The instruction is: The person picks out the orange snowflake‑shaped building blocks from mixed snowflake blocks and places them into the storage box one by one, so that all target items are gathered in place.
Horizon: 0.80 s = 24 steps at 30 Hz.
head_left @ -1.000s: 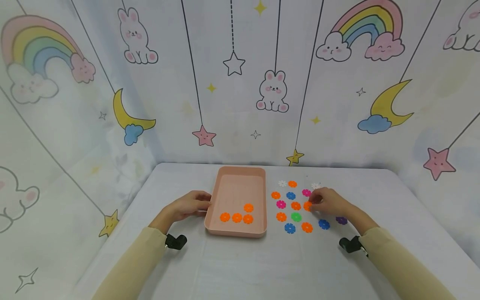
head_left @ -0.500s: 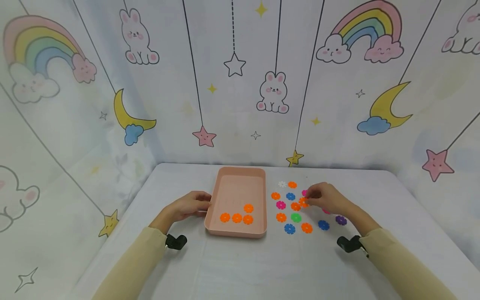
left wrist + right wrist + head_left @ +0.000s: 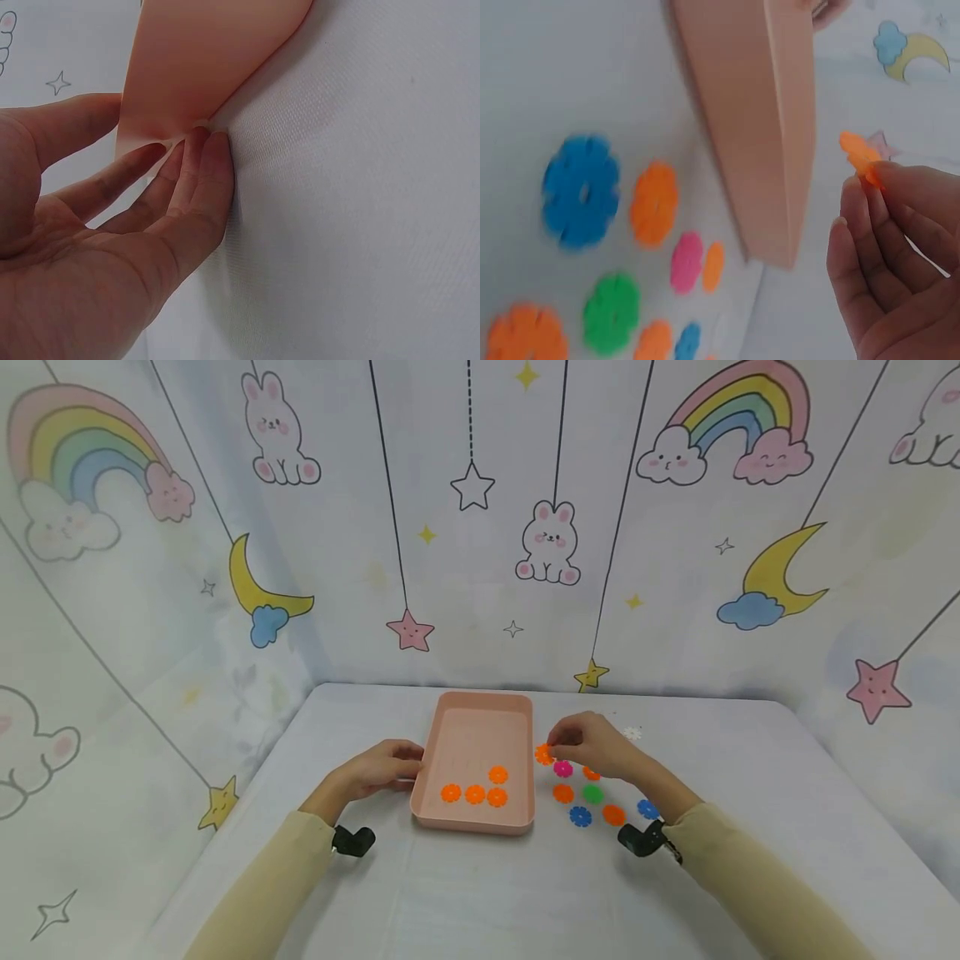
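In the head view my left hand (image 3: 382,767) is at the left side of a shallow pink tray (image 3: 480,718). The left wrist view shows its thumb at the tray's rim and its curved fingers (image 3: 214,161) against the outer wall near the tabletop. My right hand (image 3: 596,745) is just right of the tray, above the table. Its thumb and fingertips pinch an orange snowflake disc (image 3: 860,154), a toothed plastic piece. Inside the tray lie several orange discs (image 3: 475,794) towards the front.
Right of the tray, loose discs lie on the white tablecloth, among them a green one (image 3: 592,794), a blue one (image 3: 581,816), a pink one (image 3: 562,769) and a white one (image 3: 632,733). My right forearm hides others. A cartoon-printed curtain (image 3: 480,568) hangs behind the table.
My right hand has lifted an orange disc from among the loose pieces and carried it left, close to the tray's right side. The left hand and tray have stayed in place.
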{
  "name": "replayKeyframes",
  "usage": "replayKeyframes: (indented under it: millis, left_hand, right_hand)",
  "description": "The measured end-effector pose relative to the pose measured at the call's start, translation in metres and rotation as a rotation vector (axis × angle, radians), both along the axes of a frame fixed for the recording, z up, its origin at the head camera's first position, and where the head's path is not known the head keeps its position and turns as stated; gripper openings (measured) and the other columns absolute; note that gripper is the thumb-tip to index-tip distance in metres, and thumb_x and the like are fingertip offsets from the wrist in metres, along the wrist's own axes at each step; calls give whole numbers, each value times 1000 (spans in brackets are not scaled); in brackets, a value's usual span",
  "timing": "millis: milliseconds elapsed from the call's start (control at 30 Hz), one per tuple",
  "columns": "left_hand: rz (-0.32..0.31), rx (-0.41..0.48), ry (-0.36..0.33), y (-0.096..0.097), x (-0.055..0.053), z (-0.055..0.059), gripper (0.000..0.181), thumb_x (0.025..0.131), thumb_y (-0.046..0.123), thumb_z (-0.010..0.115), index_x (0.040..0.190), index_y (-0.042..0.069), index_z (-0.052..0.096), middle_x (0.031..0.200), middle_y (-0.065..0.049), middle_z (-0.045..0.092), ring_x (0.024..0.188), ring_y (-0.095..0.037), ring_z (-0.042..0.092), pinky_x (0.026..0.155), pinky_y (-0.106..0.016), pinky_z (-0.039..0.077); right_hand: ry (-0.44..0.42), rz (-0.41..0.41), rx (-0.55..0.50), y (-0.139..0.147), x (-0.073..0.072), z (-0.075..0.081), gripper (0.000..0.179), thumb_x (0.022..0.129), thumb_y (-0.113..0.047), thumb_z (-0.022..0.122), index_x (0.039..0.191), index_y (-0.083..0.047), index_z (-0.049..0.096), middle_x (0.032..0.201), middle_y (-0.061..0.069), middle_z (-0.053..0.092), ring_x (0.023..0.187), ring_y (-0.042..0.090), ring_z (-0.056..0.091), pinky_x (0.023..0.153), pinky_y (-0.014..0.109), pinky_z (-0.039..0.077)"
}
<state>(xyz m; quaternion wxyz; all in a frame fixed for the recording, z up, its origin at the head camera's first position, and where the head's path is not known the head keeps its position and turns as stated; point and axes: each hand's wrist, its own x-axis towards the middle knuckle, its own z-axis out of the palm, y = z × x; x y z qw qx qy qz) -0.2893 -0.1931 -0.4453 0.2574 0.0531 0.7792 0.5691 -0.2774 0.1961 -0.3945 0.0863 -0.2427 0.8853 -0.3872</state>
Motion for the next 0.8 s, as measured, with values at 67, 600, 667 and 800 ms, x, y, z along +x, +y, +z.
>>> replayKeyframes:
  millis: [67, 600, 667, 800]
  left_hand:
    - [1, -3, 1, 0, 0, 0, 47, 101, 12, 62, 143, -6, 49, 141, -20, 55, 114, -28, 64, 101, -46, 55]
    - [-20, -2, 4, 1, 2, 4, 48, 102, 11, 60, 144, -8, 47, 143, -23, 53, 117, -30, 62, 103, -47, 53]
    - [-25, 0, 4, 0, 2, 4, 48, 102, 11, 60, 144, -8, 46, 143, -24, 52, 117, -31, 62, 104, -47, 53]
    - [-26, -2, 2, 0, 2, 4, 49, 102, 11, 60, 144, -8, 46, 143, -24, 52, 118, -31, 62, 104, -47, 53]
  right_hand:
    - [-31, -1, -20, -15, 0, 0, 8, 96, -12, 72, 101, -7, 73, 93, 1, 72, 91, 32, 70, 82, 40, 62]
    - [18, 29, 5, -96, -16, -37, 4, 91, -5, 75, 94, -5, 74, 87, -2, 69, 79, 14, 62, 74, 27, 56]
    - [10, 22, 31, -101, -18, -40, 4, 92, -8, 75, 94, -6, 74, 87, -3, 68, 79, 15, 60, 73, 26, 56]
    - [26, 27, 50, -108, -22, -44, 5, 92, -9, 75, 93, -4, 74, 85, -2, 68, 77, 14, 60, 70, 25, 56]
